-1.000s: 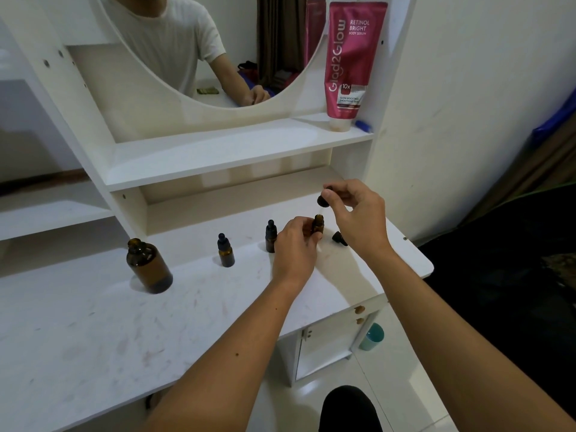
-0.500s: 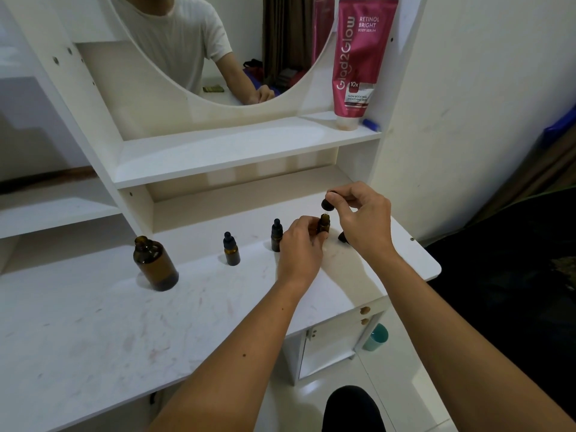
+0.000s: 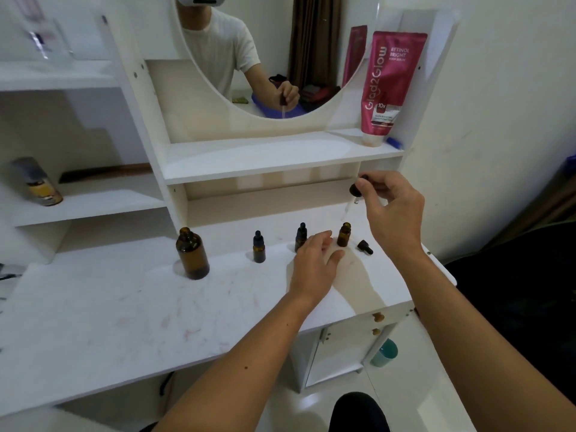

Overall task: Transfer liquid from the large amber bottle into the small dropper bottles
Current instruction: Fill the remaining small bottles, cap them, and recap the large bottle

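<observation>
since half a second ago the right hand [image 3: 393, 210] has lifted the dropper cap [image 3: 355, 192] clear of the open small bottle [image 3: 344, 234], and the left hand [image 3: 314, 262] has let go of that bottle and now lies spread, fingers apart, on the white table [image 3: 131, 310] just in front of it, holding nothing. the right hand's fingers are pinched on the black bulb of the dropper cap, whose clear glass tube hangs above and a little behind the open small bottle. a loose black cap [image 3: 365, 246] lies on its side just right of the open small bottle. left of that bottle stand two capped dropper bottles, one close [image 3: 300, 237], partly hidden by the left fingers, and one farther left [image 3: 259, 251]. farthest left of it, well apart, stands the large amber bottle [image 3: 192, 253], upright with no cap on its neck. behind and above the open small bottle, a pink tube [image 3: 389, 85] stands on the shelf.
</observation>
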Available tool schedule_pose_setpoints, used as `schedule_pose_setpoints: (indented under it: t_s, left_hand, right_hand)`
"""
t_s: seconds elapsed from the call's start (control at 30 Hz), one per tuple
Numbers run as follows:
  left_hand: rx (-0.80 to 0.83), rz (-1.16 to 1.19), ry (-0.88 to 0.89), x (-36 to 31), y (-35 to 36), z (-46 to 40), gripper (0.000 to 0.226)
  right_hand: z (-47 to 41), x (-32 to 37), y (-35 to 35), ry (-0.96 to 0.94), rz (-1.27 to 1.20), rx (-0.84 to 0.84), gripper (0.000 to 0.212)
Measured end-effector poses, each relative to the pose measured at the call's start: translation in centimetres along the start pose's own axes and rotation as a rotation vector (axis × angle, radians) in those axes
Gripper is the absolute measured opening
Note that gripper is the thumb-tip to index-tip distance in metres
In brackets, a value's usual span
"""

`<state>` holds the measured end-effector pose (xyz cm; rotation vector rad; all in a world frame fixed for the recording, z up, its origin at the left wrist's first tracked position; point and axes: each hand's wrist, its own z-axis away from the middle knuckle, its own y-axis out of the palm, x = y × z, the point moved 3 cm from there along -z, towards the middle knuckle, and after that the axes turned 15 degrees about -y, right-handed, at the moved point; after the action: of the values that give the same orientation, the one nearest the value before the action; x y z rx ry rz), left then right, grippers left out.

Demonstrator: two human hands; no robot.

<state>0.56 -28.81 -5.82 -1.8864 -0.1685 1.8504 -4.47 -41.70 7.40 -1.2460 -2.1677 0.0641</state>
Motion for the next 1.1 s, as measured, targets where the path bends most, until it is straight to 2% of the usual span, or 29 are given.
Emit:
schedule_pose_setpoints:
  t_s: [0.17, 0.47, 0.7, 0.83, 0.93, 1.1]
  left_hand:
    - [0.064, 0.108, -0.039, 1.5, -3.6, 2.9, 0.047]
    - [0.001, 0.189, -0.133, 4.7, -11.3, 5.7, 0.043]
    - [-0.160, 0.153, -0.114, 7.5, -18.5, 7.2, 0.041]
    - [-0.331, 0.094, -0.130, 8.7, -21.9, 7.5, 0.030]
    - [-0.440, 0.117, -0.136, 9.4, -23.6, 7.2, 0.031]
    - [-0.446, 0.176, -0.181, 9.7, -23.8, 6.0, 0.044]
  right_hand:
    - [0.1, 2.9, 1.7, -0.027, -0.056, 0.013, 0.018]
    - [1.4, 9.2, 6.5, -0.038, -0.266, 0.066, 0.018]
    - [1.7, 13.2, 10.5, -0.012, -0.406, 0.084, 0.018]
    - [1.5, 15.2, 12.7, -0.022, -0.460, 0.091, 0.018]
    - [1.5, 16.2, 14.1, -0.029, -0.478, 0.108, 0.018]
    - [1.5, 16.7, 15.7, -0.013, -0.502, 0.131, 0.017]
